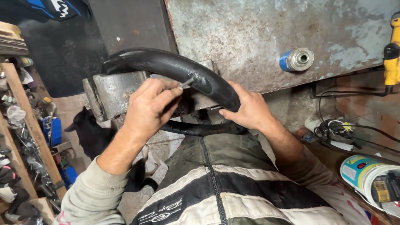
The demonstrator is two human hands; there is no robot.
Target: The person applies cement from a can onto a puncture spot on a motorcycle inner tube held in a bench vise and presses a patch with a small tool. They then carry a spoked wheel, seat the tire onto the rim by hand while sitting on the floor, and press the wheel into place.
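I see a black rubber inner tube (pixel 166 66) draped in an arc over a heavy grey metal block (pixel 112 91) that sits at the near edge of a worn, rust-flecked steel bench (pixel 250 37). The tube's lower run loops back under the block toward my chest. My left hand (pixel 150 106) is raised over the block, its fingers (pixel 166 93) pinched together on a small metal tool (pixel 186 82), whose tip touches a shiny patch on the tube's upper curve. My right hand (pixel 246 110) rests on the tube just to the right of that spot, fingers wrapped over the rubber and pressing it down against the block, so that hand is closed on the tube. Further back on the bench, toward its right side, a small blue can (pixel 296 59) lies on its side with its metal end facing me. At the bench's far right edge hangs a yellow power tool (pixel 391 58), with black cables (pixel 337 125) tangled below it. Near the lower right corner of the view sits a white tub (pixel 366 175) with a coloured label. To the left, beyond the bench's left edge, stands a wooden shelf (pixel 21 125) crowded with small items I cannot tell apart. A black cat (pixel 93 135) stands on the floor beneath my left forearm.
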